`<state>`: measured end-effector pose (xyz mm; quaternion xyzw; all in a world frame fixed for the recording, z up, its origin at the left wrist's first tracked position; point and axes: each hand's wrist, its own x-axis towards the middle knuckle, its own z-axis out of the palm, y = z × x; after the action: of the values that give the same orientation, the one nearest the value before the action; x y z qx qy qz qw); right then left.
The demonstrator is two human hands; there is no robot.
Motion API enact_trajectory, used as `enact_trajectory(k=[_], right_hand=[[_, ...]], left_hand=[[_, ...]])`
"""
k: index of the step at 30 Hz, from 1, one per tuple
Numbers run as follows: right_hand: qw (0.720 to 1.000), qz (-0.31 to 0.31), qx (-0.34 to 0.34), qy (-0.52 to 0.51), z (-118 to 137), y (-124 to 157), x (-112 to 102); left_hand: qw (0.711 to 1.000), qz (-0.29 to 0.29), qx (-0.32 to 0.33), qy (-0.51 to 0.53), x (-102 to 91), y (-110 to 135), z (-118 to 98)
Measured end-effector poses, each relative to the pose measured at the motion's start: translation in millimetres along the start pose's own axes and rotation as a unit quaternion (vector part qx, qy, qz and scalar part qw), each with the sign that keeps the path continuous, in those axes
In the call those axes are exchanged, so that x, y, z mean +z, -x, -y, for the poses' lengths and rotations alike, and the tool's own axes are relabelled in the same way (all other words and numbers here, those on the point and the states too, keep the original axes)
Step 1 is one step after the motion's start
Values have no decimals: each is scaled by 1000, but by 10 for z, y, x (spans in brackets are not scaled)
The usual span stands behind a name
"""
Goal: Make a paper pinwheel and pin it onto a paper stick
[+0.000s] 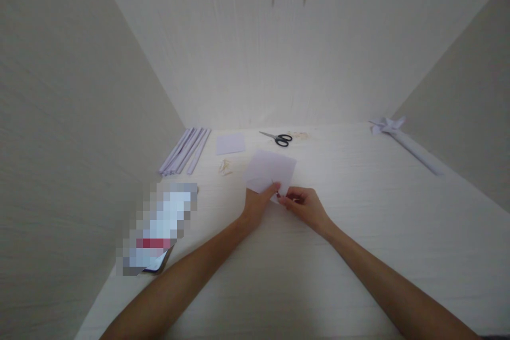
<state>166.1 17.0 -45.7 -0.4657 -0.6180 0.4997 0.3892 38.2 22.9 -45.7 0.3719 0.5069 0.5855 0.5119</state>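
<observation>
Forearms (pixel 187 280) over desk (pixel 398 212) | holding paper (pixel 273 167) in left grip (pixel 258 204) | cannot tell closure of right grip (pixel 306 204) | keep paper flat

Dim, greyish light (slightly hazy).

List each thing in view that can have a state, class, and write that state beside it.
Held sheet: gripped by left hand
Right hand: fingers bent, at sheet's corner
Second sheet: flat
Scissors: look shut
Paper tubes: rolled
Paper pinwheel: folded, lying down
Smartphone: screen lit, details pixelated
Scraps: loose
</observation>
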Motion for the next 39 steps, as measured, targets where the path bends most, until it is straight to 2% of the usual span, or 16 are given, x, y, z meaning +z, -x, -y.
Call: enact_trajectory(k=[8,13,21,30,39], right_hand=[[1000,-7,-19,22,-10,-22,-8],[1000,-12,-17,22,-11,-12,-6],[999,8,1,38,53,17,-4],[999,-24,5,32,29,10,-6],[999,-22,-9,30,12,14,-4]], left_hand=[[999,1,-1,37,5,-30,31],[999,28,-3,23,-5,-22,25],[1000,2,-6,27,4,-23,15],[999,29,-12,-7,24,17,-46],[1000,30,-2,7,-6,-10,30]])
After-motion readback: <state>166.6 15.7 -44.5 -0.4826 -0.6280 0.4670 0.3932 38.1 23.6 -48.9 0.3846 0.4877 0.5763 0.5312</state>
